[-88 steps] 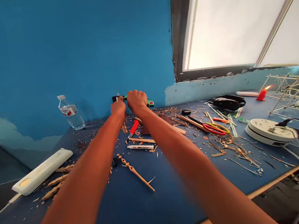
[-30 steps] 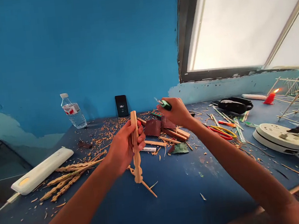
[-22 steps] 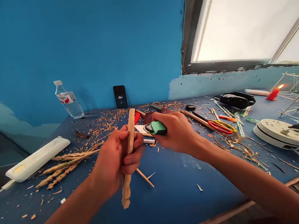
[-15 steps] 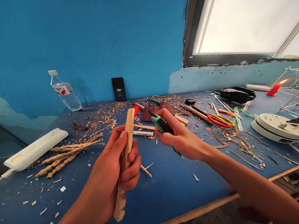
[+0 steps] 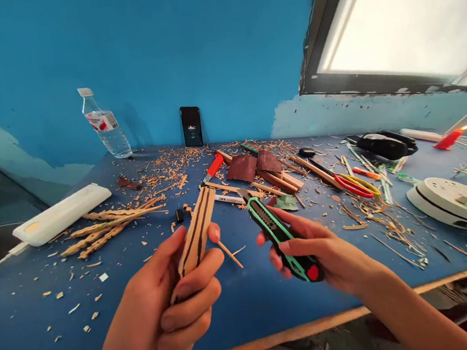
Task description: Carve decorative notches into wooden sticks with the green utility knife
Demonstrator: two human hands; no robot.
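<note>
My left hand [image 5: 167, 305] is wrapped round a flat wooden stick [image 5: 196, 236] marked with dark wavy lines; the stick points up and away over the blue table [image 5: 46, 336]. Its lower end shows below my fist. My right hand [image 5: 319, 252] holds a green and black utility knife [image 5: 278, 234] with a red end cap. The knife lies across my fingers, tip pointing away toward the stick's top. The two hands are close together, a little apart, near the table's front edge.
Carved sticks [image 5: 114, 225] and a white case [image 5: 61, 213] lie left. A water bottle [image 5: 104, 124] and a phone [image 5: 191, 126] stand by the blue wall. Sandpaper [image 5: 253, 165], scissors [image 5: 352, 183], a lit red candle [image 5: 448, 138], a round white power hub [image 5: 451, 201] and shavings cover the right.
Both hands drew back from the wall toward me. The stick turned so its marked face shows, and the knife rolled in my right hand to lie flat across the fingers.
</note>
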